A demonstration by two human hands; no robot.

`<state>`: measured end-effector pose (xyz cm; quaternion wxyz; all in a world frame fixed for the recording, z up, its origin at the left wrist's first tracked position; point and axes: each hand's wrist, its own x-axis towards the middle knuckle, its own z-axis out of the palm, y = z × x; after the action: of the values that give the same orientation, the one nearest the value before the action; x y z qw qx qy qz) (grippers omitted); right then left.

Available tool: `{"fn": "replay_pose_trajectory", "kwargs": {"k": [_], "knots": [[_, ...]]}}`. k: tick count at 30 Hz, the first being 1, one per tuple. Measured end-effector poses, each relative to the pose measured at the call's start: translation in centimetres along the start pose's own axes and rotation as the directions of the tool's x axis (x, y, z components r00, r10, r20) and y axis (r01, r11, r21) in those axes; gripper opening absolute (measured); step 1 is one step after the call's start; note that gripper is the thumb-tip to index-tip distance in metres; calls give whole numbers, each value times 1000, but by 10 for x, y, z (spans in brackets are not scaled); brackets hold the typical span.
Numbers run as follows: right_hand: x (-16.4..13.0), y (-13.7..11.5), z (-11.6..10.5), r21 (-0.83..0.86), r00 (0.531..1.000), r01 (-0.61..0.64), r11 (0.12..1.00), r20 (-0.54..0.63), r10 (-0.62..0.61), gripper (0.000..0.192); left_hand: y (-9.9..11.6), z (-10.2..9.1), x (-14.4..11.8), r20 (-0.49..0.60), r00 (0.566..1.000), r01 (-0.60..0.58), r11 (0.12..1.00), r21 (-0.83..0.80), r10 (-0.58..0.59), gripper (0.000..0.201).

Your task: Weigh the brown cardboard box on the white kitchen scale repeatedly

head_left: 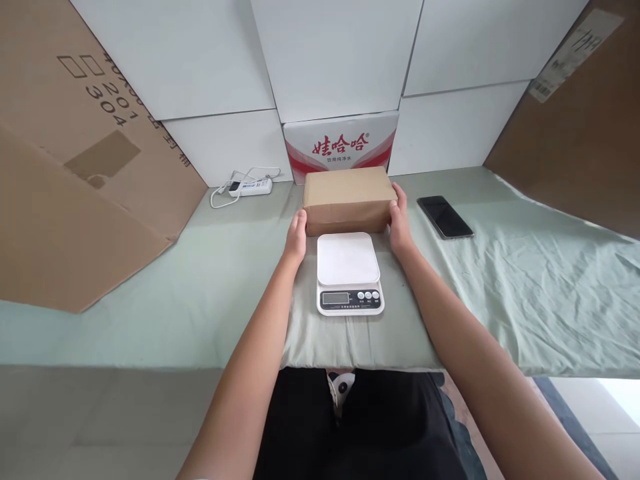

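Observation:
A closed brown cardboard box (347,190) is held between my two hands, just behind the scale. My left hand (297,237) presses on its left end, near the front corner. On the right end, my right hand (399,219) grips the box with the thumb on the front and the fingers behind. In front of the box lies a white kitchen scale (349,263) with a bare platform. Its display (335,299) looks blank, with several round buttons to the right. Whether the box rests on the cloth cannot be told.
A black phone (445,217) lies on the pale green tablecloth (240,267) to the right. At the back left is a white power strip (251,187) with its cord. Large cardboard sheets (100,220) flank the table, and a red-and-white carton (341,143) stands against the back panels.

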<state>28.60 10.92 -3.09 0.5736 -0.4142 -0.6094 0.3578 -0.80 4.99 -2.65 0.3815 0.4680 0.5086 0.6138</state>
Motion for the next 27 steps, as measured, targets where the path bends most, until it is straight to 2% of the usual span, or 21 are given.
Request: {"fn": "replay_pose_trajectory", "kwargs": {"k": [5,9,16,19,23,27], "knots": [[3,11,-18,58,986,-115,992,-117,121,114,8,-30,9,-196,981,-3,999,-49,-7,100],[1,16,-22,44,986,-103,994,-129,108,107,10,-44,12,-261,965,3,995,-98,-29,101],[-5,11,-11,37,995,-80,996,-50,82,108,1,-32,9,-199,980,7,1000,-23,-11,108],[-6,9,-10,27,997,-73,997,-17,74,106,1,-26,6,-184,983,13,999,-33,-19,101],[-6,11,-11,38,997,-79,996,-23,80,107,1,-19,3,-162,986,26,999,-22,-29,101],[-4,16,-11,3,997,-69,998,-28,69,96,-2,-15,0,-148,989,19,1000,-12,-20,102]]}}
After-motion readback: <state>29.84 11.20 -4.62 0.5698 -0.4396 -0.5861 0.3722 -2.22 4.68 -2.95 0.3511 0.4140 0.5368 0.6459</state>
